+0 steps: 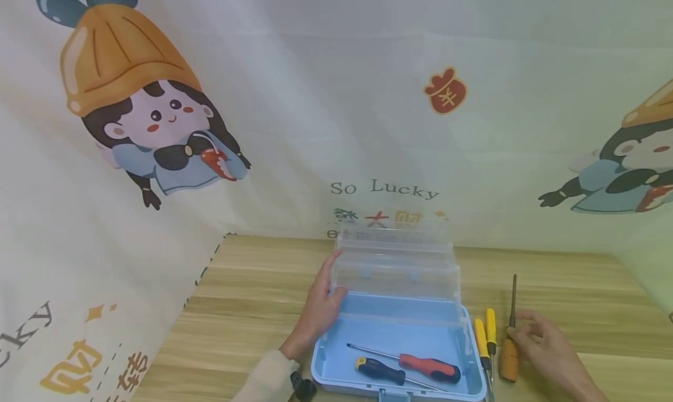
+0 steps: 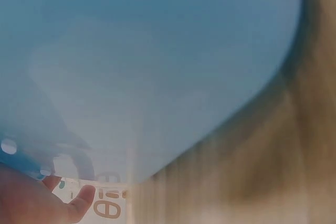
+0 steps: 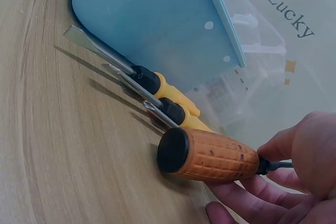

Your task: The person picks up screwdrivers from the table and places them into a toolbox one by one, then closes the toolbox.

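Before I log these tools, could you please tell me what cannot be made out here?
Tip shape of the orange screwdriver: too small in the head view, behind the right hand in the right wrist view.
Lower part of the front latch: head view, cut off by bottom edge.
Tabletop grain: left wrist view, blurred.

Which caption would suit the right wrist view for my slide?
Fingers of the right hand hold an orange-handled screwdriver near yellow-handled screwdrivers and a blue box.
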`<state>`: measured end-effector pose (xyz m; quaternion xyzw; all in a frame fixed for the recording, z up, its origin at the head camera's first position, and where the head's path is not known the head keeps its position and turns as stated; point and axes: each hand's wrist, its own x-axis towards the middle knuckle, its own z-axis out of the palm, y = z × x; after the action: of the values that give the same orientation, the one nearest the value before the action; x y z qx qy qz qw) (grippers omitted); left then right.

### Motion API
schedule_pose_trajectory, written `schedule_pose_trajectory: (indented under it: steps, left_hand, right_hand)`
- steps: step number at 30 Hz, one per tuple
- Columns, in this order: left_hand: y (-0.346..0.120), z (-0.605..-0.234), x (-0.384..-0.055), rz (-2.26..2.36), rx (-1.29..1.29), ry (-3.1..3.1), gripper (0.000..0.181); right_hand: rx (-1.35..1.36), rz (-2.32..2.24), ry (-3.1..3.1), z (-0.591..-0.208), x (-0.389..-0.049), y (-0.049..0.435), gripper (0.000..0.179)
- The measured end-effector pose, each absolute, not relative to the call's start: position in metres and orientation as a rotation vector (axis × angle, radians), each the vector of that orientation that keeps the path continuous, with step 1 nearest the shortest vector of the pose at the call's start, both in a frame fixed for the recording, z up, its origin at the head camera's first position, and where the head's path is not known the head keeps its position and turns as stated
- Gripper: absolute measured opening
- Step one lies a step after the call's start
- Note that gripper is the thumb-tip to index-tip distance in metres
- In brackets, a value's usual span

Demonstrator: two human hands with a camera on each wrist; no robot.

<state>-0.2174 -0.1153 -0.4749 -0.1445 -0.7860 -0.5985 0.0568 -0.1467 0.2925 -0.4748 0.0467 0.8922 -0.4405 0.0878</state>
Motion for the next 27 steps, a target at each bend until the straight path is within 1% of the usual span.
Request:
schedule_pose_trajectory:
  steps: [7, 18, 27]
  left_hand:
    - [-0.115, -0.476, -0.218, -1.796, -0.434, -2.392, 0.069]
    - [-0.115, -0.476, -0.218, -1.789, -0.435, -2.385, 0.070]
    - [-0.115, -0.477, -0.219, -1.792, -0.427, -2.389, 0.069]
  right_hand:
    - [0.110, -1.252, 2.709, -0.473, -0.146, 0.292, 0.055]
    - [0.072, -1.320, 2.675, -0.468, -0.146, 0.295, 0.051]
    - [0.059, -1.368, 2.672, -0.461, -0.146, 0.294, 0.053]
